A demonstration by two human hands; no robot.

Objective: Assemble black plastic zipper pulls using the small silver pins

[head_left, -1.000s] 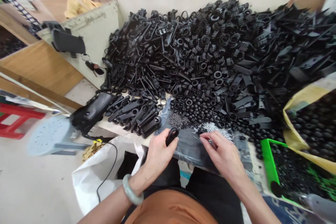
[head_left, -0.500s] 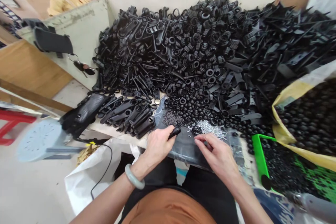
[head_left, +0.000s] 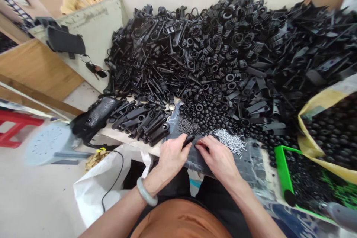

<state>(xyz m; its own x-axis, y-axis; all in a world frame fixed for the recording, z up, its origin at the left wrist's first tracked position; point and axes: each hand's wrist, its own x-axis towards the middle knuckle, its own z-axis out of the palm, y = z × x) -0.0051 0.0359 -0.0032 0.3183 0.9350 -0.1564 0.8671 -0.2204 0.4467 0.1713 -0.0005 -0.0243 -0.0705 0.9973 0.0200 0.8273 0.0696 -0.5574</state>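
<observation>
The left hand (head_left: 173,160) gripped a small black plastic part (head_left: 189,140) firmly — the right hand's (head_left: 219,158) grip, right beside it, couldn't be made out — near loose silver pins (head_left: 230,141).

Bright, even light; warped, blurred edges

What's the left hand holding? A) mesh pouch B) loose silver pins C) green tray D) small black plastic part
D: the left hand pinches a small black plastic part in its fingers.
</observation>
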